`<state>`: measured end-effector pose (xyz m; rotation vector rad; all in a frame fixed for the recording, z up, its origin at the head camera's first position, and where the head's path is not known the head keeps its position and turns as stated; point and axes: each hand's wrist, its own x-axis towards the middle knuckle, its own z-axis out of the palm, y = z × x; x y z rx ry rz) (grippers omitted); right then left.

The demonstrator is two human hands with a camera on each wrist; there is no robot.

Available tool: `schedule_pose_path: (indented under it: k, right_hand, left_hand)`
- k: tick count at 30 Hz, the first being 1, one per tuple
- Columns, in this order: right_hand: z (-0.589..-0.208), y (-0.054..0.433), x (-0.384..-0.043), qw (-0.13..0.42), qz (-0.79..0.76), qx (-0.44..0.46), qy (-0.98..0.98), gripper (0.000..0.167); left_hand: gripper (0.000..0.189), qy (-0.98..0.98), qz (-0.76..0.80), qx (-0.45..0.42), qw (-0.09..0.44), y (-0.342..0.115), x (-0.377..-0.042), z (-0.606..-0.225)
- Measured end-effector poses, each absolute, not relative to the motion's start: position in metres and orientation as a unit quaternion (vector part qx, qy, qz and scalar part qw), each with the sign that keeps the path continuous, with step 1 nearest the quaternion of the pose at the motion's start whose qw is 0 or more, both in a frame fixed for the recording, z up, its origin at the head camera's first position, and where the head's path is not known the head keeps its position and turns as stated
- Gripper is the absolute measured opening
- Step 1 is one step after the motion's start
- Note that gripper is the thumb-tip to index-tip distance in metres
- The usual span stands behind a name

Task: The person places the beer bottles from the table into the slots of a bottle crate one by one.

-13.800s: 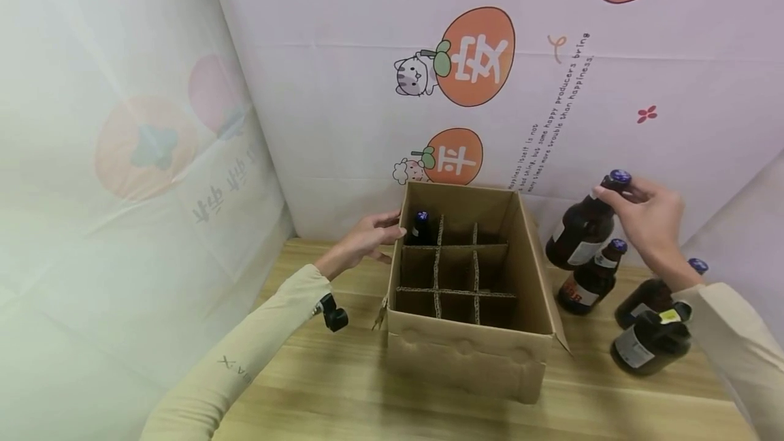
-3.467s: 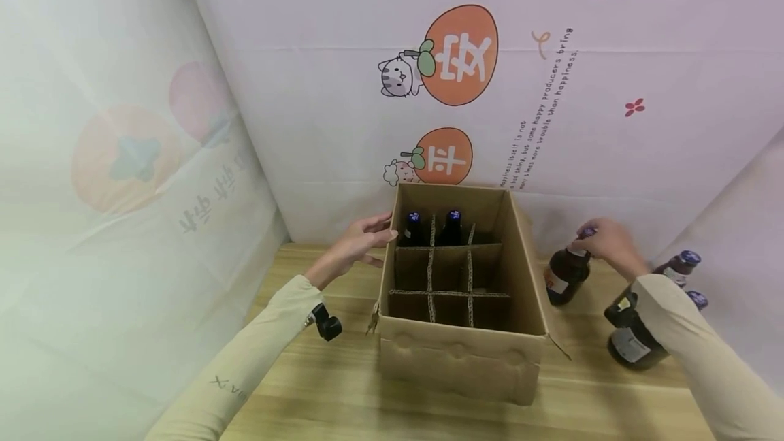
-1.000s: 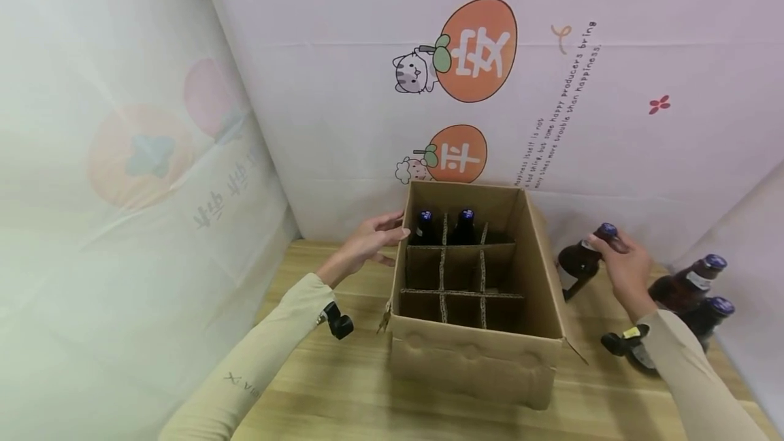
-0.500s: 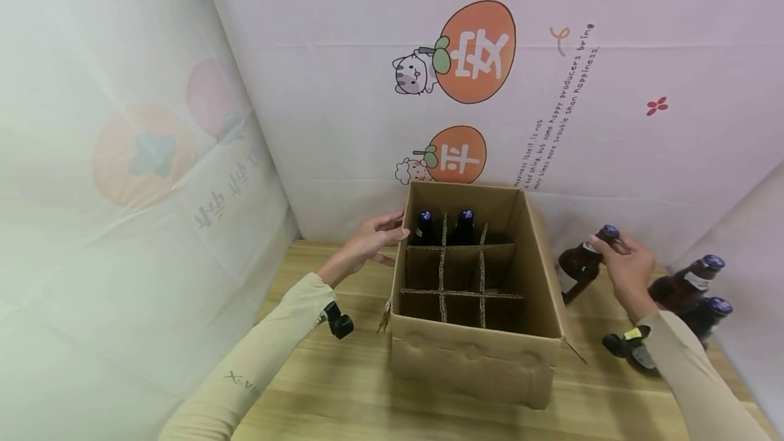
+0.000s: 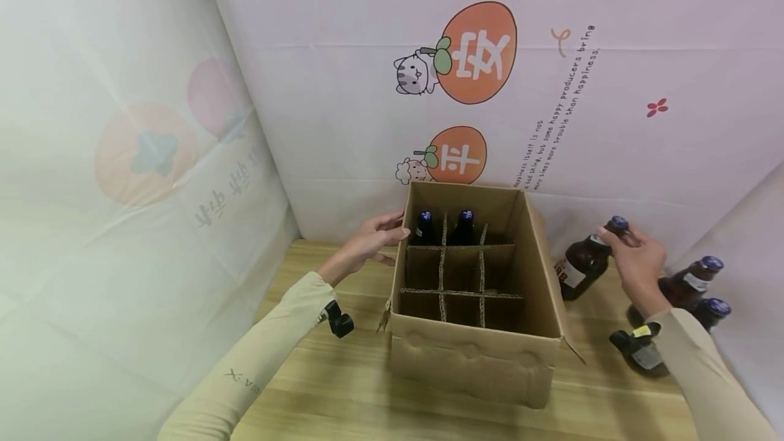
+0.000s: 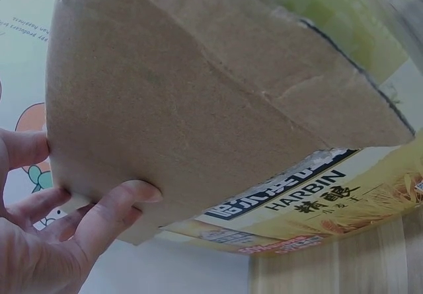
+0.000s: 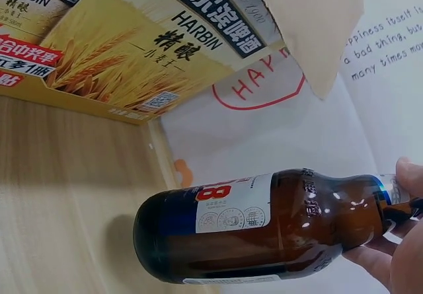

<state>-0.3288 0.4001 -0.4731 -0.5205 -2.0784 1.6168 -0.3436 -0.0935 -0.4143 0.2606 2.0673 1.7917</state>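
Held bottle (image 5: 588,264) has shifted slightly toward 1 o'clock since the frame half a second earlier, red-printed label now facing the head camera. Position: 3 o'clock of the cardboard box (image 5: 471,366) (dial centred on the box, 12 at the back wall (image 5: 343,107)), just beside it, tilted, blue cap toward 1 o'clock. Whether its base touches the counter (image 5: 343,380): cannot tell. Hands: right hand (image 5: 640,260) grips the bottle's neck between thumb and fingers; left hand (image 5: 367,240) spread, touching the box at 10 o'clock. Box top open, inside split by cardboard dividers (image 5: 442,271); two blue-capped bottles (image 5: 425,229) in the back row, at 11 and 12 o'clock. Box side reads HARBIN above printed wheat, right wrist view. Two further bottles (image 5: 682,288) near the right forearm, 3 to 4 o'clock, partly hidden. Pale sleeves (image 5: 245,380); black wrist device (image 5: 339,320) on each arm. Back wall white, orange prints.
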Motion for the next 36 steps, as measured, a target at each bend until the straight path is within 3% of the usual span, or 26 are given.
schedule_pose_path:
  k: [10,28,36]
  right_hand:
    - [-0.454,0.393,-0.327,0.254,0.572,-0.165,-0.763,0.052]
    - [-0.411,0.382,-0.327,0.260,0.570,-0.154,-0.764,0.059]
    - [-0.396,0.378,-0.322,0.234,0.559,-0.139,-0.784,0.064]
  left_hand:
    - [0.071,0.738,0.637,0.096,0.200,-0.093,-0.346,-0.413]
    - [0.069,0.731,0.647,0.094,0.195,-0.095,-0.345,-0.416]
    - [0.070,0.732,0.646,0.095,0.197,-0.094,-0.343,-0.416]
